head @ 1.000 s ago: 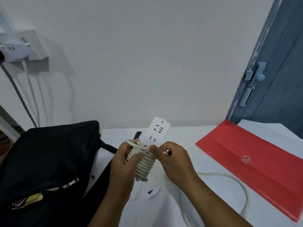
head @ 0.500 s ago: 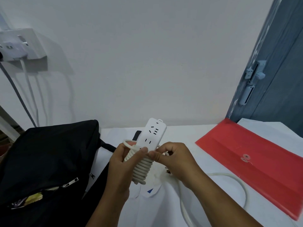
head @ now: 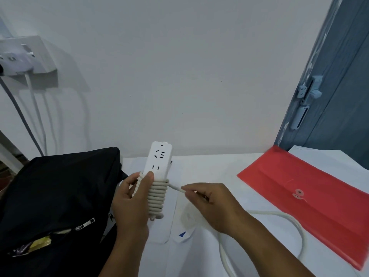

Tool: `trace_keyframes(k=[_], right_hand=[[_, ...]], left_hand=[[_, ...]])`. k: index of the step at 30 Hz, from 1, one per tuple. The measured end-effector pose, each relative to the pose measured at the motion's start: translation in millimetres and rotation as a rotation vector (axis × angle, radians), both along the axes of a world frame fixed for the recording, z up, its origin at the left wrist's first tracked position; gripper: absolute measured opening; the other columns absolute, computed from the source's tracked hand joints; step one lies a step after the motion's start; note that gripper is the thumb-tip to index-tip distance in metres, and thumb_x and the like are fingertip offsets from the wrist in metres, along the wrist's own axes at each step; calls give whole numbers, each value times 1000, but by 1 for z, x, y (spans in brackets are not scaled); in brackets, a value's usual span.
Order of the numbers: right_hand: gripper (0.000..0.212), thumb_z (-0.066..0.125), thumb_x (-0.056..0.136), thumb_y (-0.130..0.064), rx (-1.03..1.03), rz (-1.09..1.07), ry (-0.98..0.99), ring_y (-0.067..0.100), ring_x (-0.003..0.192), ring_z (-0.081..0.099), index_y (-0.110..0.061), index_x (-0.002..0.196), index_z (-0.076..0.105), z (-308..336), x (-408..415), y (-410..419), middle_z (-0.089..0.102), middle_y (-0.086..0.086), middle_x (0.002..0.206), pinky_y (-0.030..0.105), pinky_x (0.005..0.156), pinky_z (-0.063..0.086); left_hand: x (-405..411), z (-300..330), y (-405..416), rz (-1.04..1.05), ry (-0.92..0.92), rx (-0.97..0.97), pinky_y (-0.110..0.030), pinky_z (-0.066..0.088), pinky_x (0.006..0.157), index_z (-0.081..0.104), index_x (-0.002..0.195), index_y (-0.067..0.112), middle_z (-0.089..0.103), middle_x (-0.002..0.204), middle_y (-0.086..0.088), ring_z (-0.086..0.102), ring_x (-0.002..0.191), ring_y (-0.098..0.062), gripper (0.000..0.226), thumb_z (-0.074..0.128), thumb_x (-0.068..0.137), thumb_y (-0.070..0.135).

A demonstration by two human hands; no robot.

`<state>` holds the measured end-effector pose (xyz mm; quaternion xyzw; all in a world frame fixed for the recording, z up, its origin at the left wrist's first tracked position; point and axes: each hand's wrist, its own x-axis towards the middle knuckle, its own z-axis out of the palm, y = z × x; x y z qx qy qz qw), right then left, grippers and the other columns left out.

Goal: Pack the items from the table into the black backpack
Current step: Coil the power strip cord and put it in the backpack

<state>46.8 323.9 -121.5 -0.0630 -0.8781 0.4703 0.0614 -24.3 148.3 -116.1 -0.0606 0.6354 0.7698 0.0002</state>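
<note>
A white power strip [head: 159,159] stands upright above the table, its lower half wound with several turns of its white cable [head: 157,194]. My left hand [head: 131,202] grips the strip over the coils, thumb on its face. My right hand [head: 209,202] pinches the cable just right of the coils and holds it taut. The loose cable [head: 295,226] loops over the table on the right. The black backpack [head: 54,198] sits at the left, its front pocket zip partly open with something yellow inside.
A red document envelope [head: 311,200] with a string clasp lies at the right on white paper [head: 323,156]. A white sheet with a blue mark [head: 182,233] lies under my hands. A wall socket [head: 26,56] with hanging cables is upper left. A grey door [head: 339,86] stands at the right.
My right hand has moved away to the right of the strip, drawing the cable taut. The strip has turned more upright in my left hand.
</note>
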Motion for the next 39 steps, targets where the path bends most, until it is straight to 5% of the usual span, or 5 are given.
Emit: trace_keyframes(k=[6, 19, 23, 33, 39], right_hand=[[20, 58, 91, -33, 381, 81, 177, 8, 77, 60, -34, 105, 73, 21, 0, 4, 71, -10, 85, 30, 71, 52], [19, 66, 81, -19, 496, 138, 417, 15, 76, 50, -33, 85, 78, 29, -13, 5, 52, -13, 74, 28, 72, 38], [19, 73, 71, -19, 386, 47, 467, 5, 79, 48, -33, 82, 77, 26, -15, 4, 55, -16, 78, 27, 78, 36], [29, 93, 59, -29, 125, -72, 331, 8, 84, 56, -34, 77, 71, 25, -13, 20, 61, -13, 87, 14, 65, 39], [18, 72, 89, -39, 125, -159, 145, -7, 105, 56, -41, 105, 66, -4, 0, 53, 62, -33, 109, 34, 98, 46]], left_hand=[[3, -6, 2, -156, 73, -211, -37, 56, 45, 75, 101, 32, 74, 82, 0, 68, 60, -18, 22, 82, 81, 26], [1, -3, -4, -470, 186, -511, -29, 57, 51, 69, 110, 40, 68, 96, 13, 70, 83, -13, 44, 83, 72, 55], [0, 0, -7, -635, 255, -545, -33, 61, 61, 70, 114, 30, 72, 94, -1, 73, 77, -22, 60, 88, 60, 46], [-2, -3, -7, -389, 244, -544, -32, 62, 65, 77, 97, 32, 75, 91, 7, 72, 81, -12, 54, 93, 51, 55], [-6, 7, -24, -368, 135, -296, -33, 60, 67, 79, 94, 18, 76, 90, -5, 74, 82, -25, 33, 92, 63, 18]])
